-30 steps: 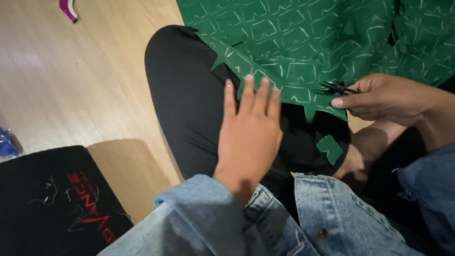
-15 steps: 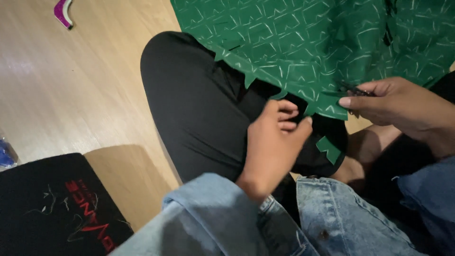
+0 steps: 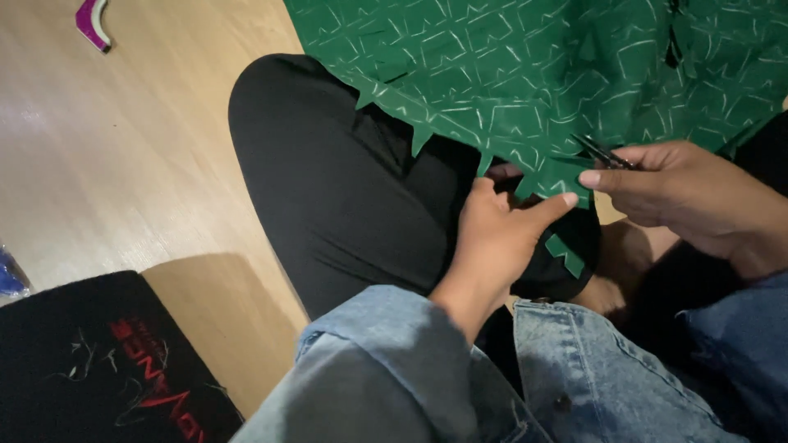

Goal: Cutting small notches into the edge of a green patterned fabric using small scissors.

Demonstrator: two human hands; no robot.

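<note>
Bare wooden floor (image 3: pixel 148 164) lies open left; black knee (image 3: pixel 328 180) blocks centre.

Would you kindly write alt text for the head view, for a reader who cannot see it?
Seen from above, a left hand pinches the jagged edge of green patterned fabric while the right hand holds small scissors at it. The fabric lies over a black-trousered knee above a wooden floor.
</note>
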